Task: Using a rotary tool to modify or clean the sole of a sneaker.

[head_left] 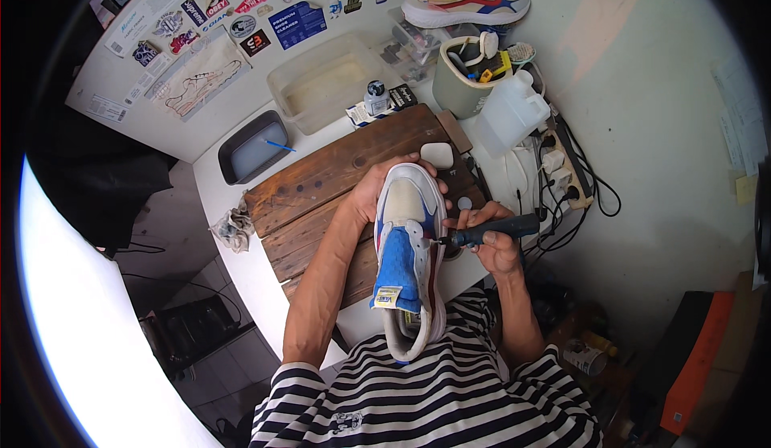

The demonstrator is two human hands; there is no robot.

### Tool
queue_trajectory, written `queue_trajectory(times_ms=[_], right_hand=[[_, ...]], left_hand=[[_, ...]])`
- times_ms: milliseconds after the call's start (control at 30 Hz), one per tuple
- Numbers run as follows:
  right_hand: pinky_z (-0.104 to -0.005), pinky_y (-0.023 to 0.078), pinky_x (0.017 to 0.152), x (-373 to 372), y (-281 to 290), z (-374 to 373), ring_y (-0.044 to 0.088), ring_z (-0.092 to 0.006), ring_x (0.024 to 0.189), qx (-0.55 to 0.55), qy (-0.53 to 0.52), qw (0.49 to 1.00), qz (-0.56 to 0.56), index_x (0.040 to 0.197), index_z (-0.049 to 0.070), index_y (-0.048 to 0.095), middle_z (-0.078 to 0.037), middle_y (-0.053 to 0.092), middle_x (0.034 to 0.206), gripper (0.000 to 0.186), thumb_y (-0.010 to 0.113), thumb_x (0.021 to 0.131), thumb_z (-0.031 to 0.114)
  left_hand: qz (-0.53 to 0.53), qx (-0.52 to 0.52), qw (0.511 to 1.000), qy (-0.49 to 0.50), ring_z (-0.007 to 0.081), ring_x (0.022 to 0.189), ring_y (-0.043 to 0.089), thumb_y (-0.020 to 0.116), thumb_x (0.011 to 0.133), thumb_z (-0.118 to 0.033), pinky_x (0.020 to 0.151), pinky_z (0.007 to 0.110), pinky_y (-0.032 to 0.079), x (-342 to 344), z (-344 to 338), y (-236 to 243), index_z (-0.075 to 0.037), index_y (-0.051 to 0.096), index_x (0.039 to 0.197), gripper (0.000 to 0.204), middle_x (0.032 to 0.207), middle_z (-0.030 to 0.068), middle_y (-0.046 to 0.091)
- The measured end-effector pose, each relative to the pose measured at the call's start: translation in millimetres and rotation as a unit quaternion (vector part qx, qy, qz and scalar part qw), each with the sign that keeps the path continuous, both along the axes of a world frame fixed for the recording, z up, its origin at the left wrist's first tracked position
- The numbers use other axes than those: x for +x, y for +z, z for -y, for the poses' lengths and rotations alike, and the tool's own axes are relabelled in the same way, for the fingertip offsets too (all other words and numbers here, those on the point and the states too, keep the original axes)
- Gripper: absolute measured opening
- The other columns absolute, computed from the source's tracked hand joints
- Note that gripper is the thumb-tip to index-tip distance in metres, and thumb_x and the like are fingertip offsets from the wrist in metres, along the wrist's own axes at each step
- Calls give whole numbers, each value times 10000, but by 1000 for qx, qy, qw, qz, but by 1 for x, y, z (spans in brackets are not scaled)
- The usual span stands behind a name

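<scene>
Sneaker (408,239) in left hand (377,191), right hand (494,243) gripping rotary tool (490,229)

A: Report occlusions at the left hand (377,191).

B: Palm is hidden behind the toe of the sneaker (409,255); only fingertips show over its far edge. The sneaker's heel overlaps the striped shirt (418,400), so its sole cannot be seen.

A: Right hand (494,243)?

B: Fingers wrap the dark rotary tool (490,229), covering its mid-body. The tool's tip is too small to identify where it meets the sneaker's side.

A: Background?

B: Contents of the green tub (458,86) are partly hidden by its wall. The second sneaker (466,2) is cut by the top edge. Small containers beside the clear tray (325,82) are too small to tell.
</scene>
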State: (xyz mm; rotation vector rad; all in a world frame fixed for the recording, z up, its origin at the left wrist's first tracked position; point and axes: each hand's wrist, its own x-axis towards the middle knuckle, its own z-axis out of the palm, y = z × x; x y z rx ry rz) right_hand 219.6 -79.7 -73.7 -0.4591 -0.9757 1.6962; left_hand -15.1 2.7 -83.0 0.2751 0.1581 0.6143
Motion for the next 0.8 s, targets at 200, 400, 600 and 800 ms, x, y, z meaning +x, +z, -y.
queue_trajectory(times_ms=[200, 400, 600, 800], right_hand=[[-529, 488, 1024, -3, 6, 0, 538, -183, 654, -41, -38, 998, 39, 952, 14, 593, -107, 540, 655, 249, 673, 808, 201], [-472, 518, 988, -2, 4, 1, 546, -174, 658, -6, -17, 1000, 2, 951, -1, 586, -132, 551, 700, 268, 677, 812, 208], [-462, 510, 996, -2, 6, 1, 558, -181, 659, -26, -23, 998, 50, 959, 6, 598, -135, 564, 692, 272, 682, 810, 218], [-461, 513, 989, -3, 8, 0, 542, -176, 623, 10, -1, 1000, 29, 957, 1, 602, -144, 573, 702, 279, 687, 808, 221]], left_hand=[[9, 2, 1000, -3, 446, 1055, 643, 388, 1055, -365, 936, 591, 522, 1, 1, 3, 10, 613, 1087, 438, 1092, 261, 668], [-2, 10, 1000, -1, 446, 1051, 643, 385, 1055, -360, 934, 594, 521, 1, 0, 2, 9, 613, 1082, 434, 1084, 259, 668], [-10, -5, 1000, 1, 449, 1046, 647, 387, 1054, -359, 923, 583, 531, 0, 0, 2, 12, 612, 1089, 436, 1086, 258, 669], [-37, -3, 999, 12, 474, 1029, 648, 464, 1020, -356, 918, 594, 515, 0, 1, 4, -2, 625, 1058, 391, 1044, 257, 675]])
